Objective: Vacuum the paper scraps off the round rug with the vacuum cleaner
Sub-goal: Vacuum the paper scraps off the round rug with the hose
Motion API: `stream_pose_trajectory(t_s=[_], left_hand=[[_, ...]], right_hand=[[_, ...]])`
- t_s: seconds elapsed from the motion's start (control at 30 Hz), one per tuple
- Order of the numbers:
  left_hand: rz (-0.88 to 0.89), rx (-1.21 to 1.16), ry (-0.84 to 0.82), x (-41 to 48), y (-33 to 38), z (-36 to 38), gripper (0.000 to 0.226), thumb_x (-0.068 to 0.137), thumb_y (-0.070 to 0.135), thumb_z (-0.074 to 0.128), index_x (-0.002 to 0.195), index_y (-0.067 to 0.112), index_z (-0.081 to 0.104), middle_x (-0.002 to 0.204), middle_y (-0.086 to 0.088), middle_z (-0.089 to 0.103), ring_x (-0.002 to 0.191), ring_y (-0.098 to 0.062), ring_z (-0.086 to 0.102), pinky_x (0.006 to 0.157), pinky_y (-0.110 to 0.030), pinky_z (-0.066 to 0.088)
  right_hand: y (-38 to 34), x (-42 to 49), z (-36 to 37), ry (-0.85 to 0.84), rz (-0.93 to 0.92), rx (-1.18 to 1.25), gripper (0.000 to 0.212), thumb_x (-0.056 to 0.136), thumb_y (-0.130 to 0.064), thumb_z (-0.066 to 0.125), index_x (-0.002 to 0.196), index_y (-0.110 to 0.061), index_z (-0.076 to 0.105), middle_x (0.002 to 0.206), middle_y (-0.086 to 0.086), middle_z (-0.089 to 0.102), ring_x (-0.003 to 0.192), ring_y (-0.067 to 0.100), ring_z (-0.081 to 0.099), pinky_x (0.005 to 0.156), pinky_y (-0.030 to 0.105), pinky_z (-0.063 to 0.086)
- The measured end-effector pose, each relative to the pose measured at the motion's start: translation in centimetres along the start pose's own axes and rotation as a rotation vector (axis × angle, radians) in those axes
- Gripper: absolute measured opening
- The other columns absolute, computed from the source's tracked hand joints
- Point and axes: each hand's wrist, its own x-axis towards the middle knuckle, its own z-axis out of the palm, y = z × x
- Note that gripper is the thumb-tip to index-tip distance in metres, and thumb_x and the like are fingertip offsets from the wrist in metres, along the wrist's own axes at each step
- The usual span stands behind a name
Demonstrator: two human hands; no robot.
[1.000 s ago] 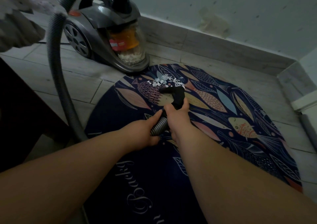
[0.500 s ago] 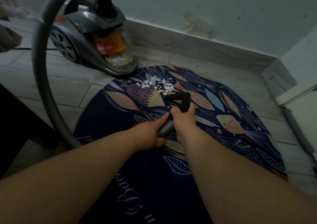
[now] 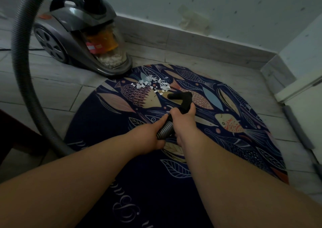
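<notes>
Head view, dim light. Tiled floor [image 3: 52, 81] ran back to a pale wall [image 3: 217, 4]. Round rug [image 3: 97, 128], dark blue with fish and leaves, lay on the tiles and filled most of the lower frame. Vacuum cleaner [image 3: 76, 23] stood on the tiles at upper left, its front right at the rug's far edge; its clear bin [image 3: 111, 60] held pale bits. Grey ribbed hose [image 3: 22, 81] arched from the machine's top, out left and down toward the arms. Left hand [image 3: 148, 135] gripped the ribbed hose end, fingers curled round it. Right hand [image 3: 183, 119] wrapped the black handle just ahead of it. Bent black nozzle [image 3: 181, 97] pointed left, its mouth just beside the nearest scraps. Paper scraps [image 3: 153, 84] lay in a small white cluster on the rug's far part, near the vacuum cleaner.
</notes>
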Motion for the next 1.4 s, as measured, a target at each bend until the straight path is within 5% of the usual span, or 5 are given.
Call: stream_pose_trajectory(t_s=[0.13, 0.77, 1.03, 1.4], left_hand=[[-0.02, -0.016, 0.01, -0.2, -0.8, -0.3, 0.091, 0.09, 0.035, 0.058, 0.148, 0.038, -0.012, 0.125, -0.009, 0.056, 0.096, -0.019, 0.056, 0.081, -0.022, 0.043], [-0.09, -0.057, 0.053, -1.6, -4.8, -2.5, 0.091, 0.09, 0.033, 0.057, 0.149, 0.038, -0.012, 0.12, -0.009, 0.057, 0.091, -0.017, 0.055, 0.075, -0.021, 0.039], [-0.109, -0.075, 0.078, -1.9, -6.0, -2.9, 0.092, 0.089, 0.037, 0.059, 0.148, 0.038, -0.012, 0.121, -0.006, 0.058, 0.088, -0.014, 0.053, 0.074, -0.019, 0.037], [-0.153, -0.11, 0.116, -3.1, -7.8, -4.0, 0.093, 0.089, 0.034, 0.059, 0.149, 0.038, -0.012, 0.116, -0.007, 0.059, 0.085, -0.014, 0.052, 0.075, -0.022, 0.04]], right_hand=[[-0.1, -0.1, 1.0, -0.002, -0.007, -0.018, 0.086, 0.095, -0.029, 0.059, 0.154, -0.048, 0.0, 0.132, 0.009, 0.053, 0.093, 0.026, 0.058, 0.079, 0.043, 0.052], [-1.0, -0.5, 6.7, -0.075, -0.038, -0.065, 0.085, 0.093, -0.028, 0.057, 0.153, -0.05, 0.002, 0.121, 0.005, 0.052, 0.096, 0.028, 0.06, 0.092, 0.055, 0.054], [-1.5, -0.7, 8.2, -0.106, -0.044, -0.114, 0.084, 0.092, -0.029, 0.056, 0.153, -0.051, 0.003, 0.144, 0.01, 0.043, 0.108, 0.032, 0.056, 0.095, 0.055, 0.052], [-2.1, -1.2, 10.8, -0.169, -0.046, -0.166, 0.084, 0.093, -0.032, 0.057, 0.153, -0.051, 0.002, 0.128, 0.008, 0.048, 0.096, 0.028, 0.056, 0.094, 0.054, 0.052]])
